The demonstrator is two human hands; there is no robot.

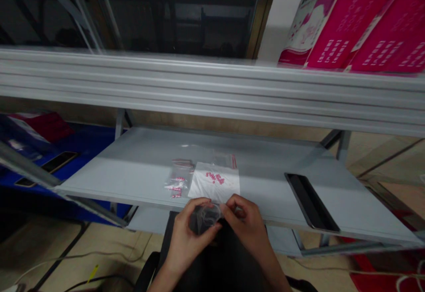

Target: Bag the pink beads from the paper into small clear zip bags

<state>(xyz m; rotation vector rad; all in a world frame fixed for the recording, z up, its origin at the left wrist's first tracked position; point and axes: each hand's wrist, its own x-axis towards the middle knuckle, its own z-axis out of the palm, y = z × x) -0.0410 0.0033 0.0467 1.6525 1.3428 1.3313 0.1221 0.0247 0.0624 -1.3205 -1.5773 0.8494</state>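
Note:
In front of my lap, my left hand curls its thumb and fingers around a clear, rounded, loop-like thing; whether it is a coil of thin line or soft plastic I cannot make out. My right hand pinches at its right edge, fingers bent. Just beyond both hands lies a white sheet with a small cluster of pink beads or pellets on it. To its left are clear zip bags with pink pieces inside. Another clear zip bag lies partly under the sheet's far edge.
A dark tablet or phone lies on the grey table at right. Above runs a ribbed metal shelf edge bearing pink boxes. At left, another phone rests on a blue surface. Cables cross the floor.

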